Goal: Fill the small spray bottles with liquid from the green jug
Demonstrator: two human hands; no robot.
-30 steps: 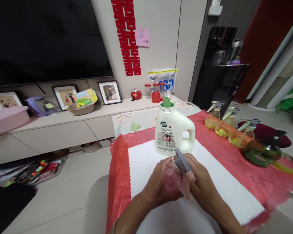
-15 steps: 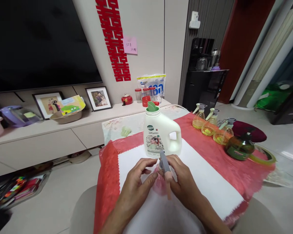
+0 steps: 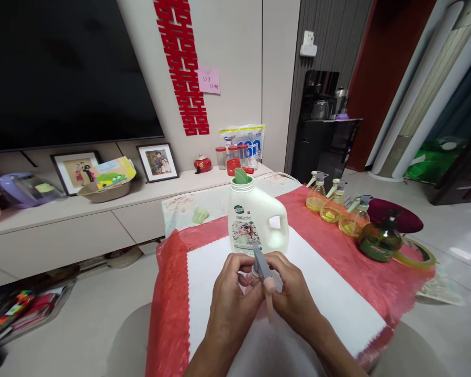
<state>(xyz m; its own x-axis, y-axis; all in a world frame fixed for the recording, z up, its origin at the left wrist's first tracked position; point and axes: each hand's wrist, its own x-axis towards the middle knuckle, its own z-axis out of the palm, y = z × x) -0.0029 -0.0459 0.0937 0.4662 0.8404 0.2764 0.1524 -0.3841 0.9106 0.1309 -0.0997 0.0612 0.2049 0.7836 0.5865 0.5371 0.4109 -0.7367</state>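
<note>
Both hands are closed around the top of a small spray bottle (image 3: 262, 264) with a grey head and a pinkish trigger. The fingers of my left hand (image 3: 235, 290) are at its neck. From the other side, my right hand (image 3: 294, 288) grips the spray head. Most of the bottle's pinkish body is hidden by my hands. Just beyond them stands a large white detergent jug (image 3: 272, 222), upright, its mouth uncapped and a green spout (image 3: 242, 176) inside. A white sheet (image 3: 329, 283) lies under the jug and hands.
Several spray bottles with yellow liquid, one of them here (image 3: 316, 196), stand on the red cover (image 3: 298, 201) at right, beside a dark green pump bottle (image 3: 380, 241). A pale green lump (image 3: 200, 214) lies at the back left. Behind runs a low cabinet (image 3: 82, 225).
My left hand has closed in on the spray bottle's neck; its fingers were looser before. The pink body is now more covered. The camera view has shifted slightly.
</note>
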